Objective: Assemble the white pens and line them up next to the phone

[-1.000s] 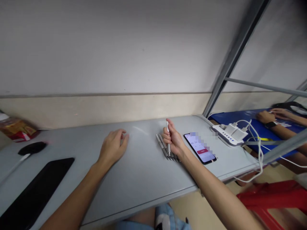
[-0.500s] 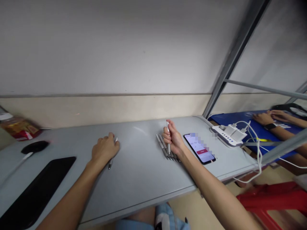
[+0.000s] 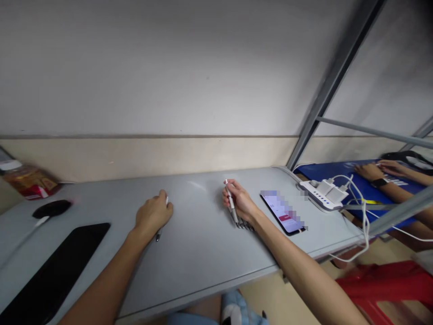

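My right hand (image 3: pixel 241 198) holds a silver-white pen (image 3: pixel 230 200) between thumb and fingers, its clicker end up and its tip slanting down. Directly below and behind that hand lies a row of similar pens (image 3: pixel 245 224) on the grey desk (image 3: pixel 196 257). Their tips point toward me, and the hand hides their upper parts. Resting on the desk to the left, my left hand (image 3: pixel 152 213) is curled over another pen (image 3: pixel 158 235), whose white end and metal tip stick out on either side. Its fingertips are partly hidden.
A phone (image 3: pixel 282 212) with a lit screen lies right of my right hand, and a power strip (image 3: pixel 320 196) with white cables stands beyond it. On the left are a black mat (image 3: pixel 61 271), a dark round object (image 3: pixel 52 208) and a jar (image 3: pixel 29 180). Another person's hands (image 3: pixel 370 174) are far right.
The pen in my right hand has gone from nearly upright to leaning left, and its lower end has shifted left over the row. My left hand still covers its pen.
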{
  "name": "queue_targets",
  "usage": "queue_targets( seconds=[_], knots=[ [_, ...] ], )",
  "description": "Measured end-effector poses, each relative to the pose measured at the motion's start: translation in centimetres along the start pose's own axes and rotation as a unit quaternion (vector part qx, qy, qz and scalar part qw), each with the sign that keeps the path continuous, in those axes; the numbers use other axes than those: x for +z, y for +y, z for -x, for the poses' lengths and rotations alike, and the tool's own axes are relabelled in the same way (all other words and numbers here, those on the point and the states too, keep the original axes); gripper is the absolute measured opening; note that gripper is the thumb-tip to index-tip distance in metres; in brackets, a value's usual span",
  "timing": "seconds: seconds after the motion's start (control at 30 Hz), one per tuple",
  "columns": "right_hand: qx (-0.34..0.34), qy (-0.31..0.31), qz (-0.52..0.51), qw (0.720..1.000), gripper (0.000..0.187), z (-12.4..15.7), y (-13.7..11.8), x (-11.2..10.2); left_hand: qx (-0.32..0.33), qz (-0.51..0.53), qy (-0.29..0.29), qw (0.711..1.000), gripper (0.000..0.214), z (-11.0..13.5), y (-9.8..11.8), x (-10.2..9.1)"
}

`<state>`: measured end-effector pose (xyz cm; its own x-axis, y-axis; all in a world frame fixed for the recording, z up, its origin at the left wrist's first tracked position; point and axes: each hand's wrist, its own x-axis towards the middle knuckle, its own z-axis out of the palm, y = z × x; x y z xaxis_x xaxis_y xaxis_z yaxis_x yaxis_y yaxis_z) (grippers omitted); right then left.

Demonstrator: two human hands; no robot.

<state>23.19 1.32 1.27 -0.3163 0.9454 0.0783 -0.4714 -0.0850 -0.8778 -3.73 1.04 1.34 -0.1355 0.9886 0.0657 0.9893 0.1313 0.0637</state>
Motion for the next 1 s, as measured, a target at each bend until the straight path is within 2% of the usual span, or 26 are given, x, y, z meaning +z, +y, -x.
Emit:
queue_targets(
  seconds=[0.07,0.13,0.23,0.33,0.4,0.47,0.57,0.83,0.93,1.0],
  knots=[
    [-0.007,0.001,0.109,0.994,0.028,-0.6,0.2,0.2,0.002,-0.003,-0.004,1.000,0.039,0.0,0.0,0.0],
    [-0.036,0.012,0.269,0.962,0.026,-1.3,0.2,0.1,0.006,-0.004,-0.007,1.000,0.039,0.0,0.1,0.0],
    [-0.075,0.036,0.504,0.860,0.022,-2.5,-0.1,-0.5,0.013,-0.003,-0.006,1.000,0.039,0.1,0.1,-0.1],
    [-0.039,0.038,0.636,0.770,0.021,-3.4,-0.4,-1.2,0.013,-0.008,-0.010,1.000,0.040,0.2,0.1,-0.2],
    [-0.017,0.034,0.682,0.730,0.022,-3.6,-0.4,-1.7,0.011,-0.008,-0.016,1.000,0.040,0.3,0.2,-0.4],
    [-0.015,0.032,0.706,0.708,0.024,-3.6,-0.1,-2.2,0.011,-0.003,-0.019,1.000,0.040,0.3,0.3,-0.5],
    [-0.030,0.023,0.710,0.703,0.025,-3.5,0.3,-2.9,0.012,-0.001,-0.023,1.000,0.039,0.4,0.3,-0.6],
    [-0.072,0.031,0.679,0.730,0.022,-3.3,0.8,-3.2,0.032,0.024,-0.002,0.999,0.026,0.4,0.2,-0.2],
    [-0.103,0.049,0.659,0.744,0.022,-2.7,0.4,-2.6,0.088,0.075,0.035,0.993,0.019,0.4,0.7,0.5],
    [-0.130,0.056,0.637,0.758,0.020,-2.0,0.1,-1.9,0.143,0.140,0.068,0.977,0.015,0.7,1.5,1.0]
  ],
)
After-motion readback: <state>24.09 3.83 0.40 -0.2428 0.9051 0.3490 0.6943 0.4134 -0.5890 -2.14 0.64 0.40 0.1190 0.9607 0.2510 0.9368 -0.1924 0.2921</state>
